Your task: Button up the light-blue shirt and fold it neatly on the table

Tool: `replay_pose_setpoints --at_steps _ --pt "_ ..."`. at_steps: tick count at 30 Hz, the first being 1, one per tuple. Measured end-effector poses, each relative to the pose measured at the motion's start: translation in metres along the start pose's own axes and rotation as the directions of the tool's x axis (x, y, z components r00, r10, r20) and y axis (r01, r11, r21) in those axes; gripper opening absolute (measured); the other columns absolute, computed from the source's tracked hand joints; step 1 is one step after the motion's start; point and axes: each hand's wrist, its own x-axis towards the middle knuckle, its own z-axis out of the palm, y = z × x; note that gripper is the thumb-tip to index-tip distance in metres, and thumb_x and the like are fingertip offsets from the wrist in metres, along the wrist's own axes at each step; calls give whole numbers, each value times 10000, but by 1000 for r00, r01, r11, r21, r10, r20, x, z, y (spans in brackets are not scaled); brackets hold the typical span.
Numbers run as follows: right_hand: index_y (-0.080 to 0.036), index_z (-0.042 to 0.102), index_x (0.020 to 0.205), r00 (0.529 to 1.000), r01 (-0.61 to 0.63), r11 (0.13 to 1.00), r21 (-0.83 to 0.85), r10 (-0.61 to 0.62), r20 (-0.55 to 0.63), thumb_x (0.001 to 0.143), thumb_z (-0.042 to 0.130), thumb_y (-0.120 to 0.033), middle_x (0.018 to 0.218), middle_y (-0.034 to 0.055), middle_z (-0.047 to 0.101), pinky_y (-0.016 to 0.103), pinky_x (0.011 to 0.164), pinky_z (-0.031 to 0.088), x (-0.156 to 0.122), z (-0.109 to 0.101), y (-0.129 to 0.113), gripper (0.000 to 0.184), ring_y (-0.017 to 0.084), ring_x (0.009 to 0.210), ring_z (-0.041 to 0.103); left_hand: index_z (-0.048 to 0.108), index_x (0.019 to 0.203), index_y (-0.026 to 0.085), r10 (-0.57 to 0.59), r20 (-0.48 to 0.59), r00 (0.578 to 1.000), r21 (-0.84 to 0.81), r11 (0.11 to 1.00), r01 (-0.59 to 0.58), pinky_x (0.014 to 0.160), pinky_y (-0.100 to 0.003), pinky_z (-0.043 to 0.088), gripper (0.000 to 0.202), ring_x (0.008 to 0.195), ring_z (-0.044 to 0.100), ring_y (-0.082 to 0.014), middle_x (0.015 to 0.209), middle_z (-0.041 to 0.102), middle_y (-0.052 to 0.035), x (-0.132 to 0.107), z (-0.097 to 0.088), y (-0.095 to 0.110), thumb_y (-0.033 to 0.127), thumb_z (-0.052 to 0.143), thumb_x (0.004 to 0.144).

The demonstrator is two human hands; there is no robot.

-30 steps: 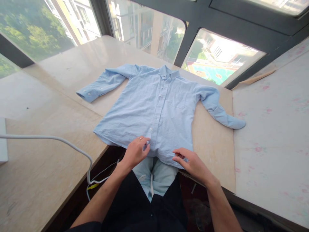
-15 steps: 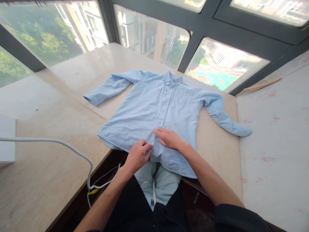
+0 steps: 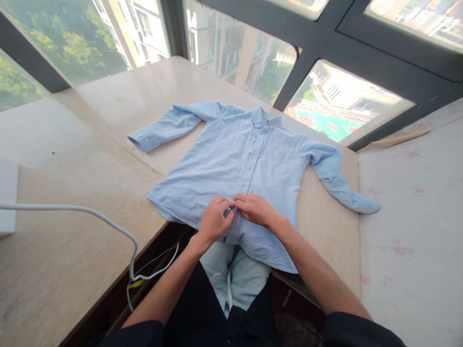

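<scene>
A light blue button-up shirt (image 3: 231,159) lies front side up on a marble-look counter (image 3: 90,159), sleeves spread to both sides and collar toward the window. Its hem hangs over the near edge. My left hand (image 3: 214,222), wearing a ring, pinches the button placket low on the shirt. My right hand (image 3: 253,209) meets it there, fingers closed on the same strip of fabric. Both hands touch each other at the placket.
A white cable (image 3: 90,217) runs across the counter's left part and drops off the near edge. A white box (image 3: 7,197) sits at the far left. A pale floral-patterned surface (image 3: 412,226) adjoins on the right. Large windows (image 3: 238,48) stand behind.
My right hand came from the hem at the right to the placket, then closed in against my left hand. My left hand moved slightly up the placket.
</scene>
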Motion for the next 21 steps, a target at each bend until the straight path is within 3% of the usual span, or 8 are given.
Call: replay_pose_setpoints --at_steps 3,11,17,21 --pt "-197 653 1024 1000 8 997 -73 -7 8 923 530 -135 984 58 635 259 676 413 -1 -3 4 170 143 767 561 656 825 199 -25 56 998 -9 1000 26 817 -337 477 164 863 598 -196 882 677 -33 4 5 -5 96 528 811" --pt "-201 670 972 995 -23 988 -154 7 -102 951 472 -135 951 54 647 267 664 362 1 -2 13 209 136 716 535 669 955 203 -60 26 998 -9 998 60 820 -333 472 229 863 611 -191 901 700 -20 6 10 -11 98 529 808" --pt "-191 644 953 994 -12 1000 -27 9 -107 933 503 -158 926 47 664 254 643 356 -3 -5 17 146 142 722 564 663 1046 212 -20 89 996 -57 998 25 826 -326 483 221 879 621 -189 902 685 -20 7 4 -15 204 589 837" --pt "-193 631 964 994 -19 999 49 24 -111 912 505 -145 871 41 659 254 666 392 -12 -15 18 145 159 746 582 665 1094 217 51 135 990 26 998 -55 854 -360 476 278 937 599 -222 988 661 -52 5 3 -16 267 634 822"
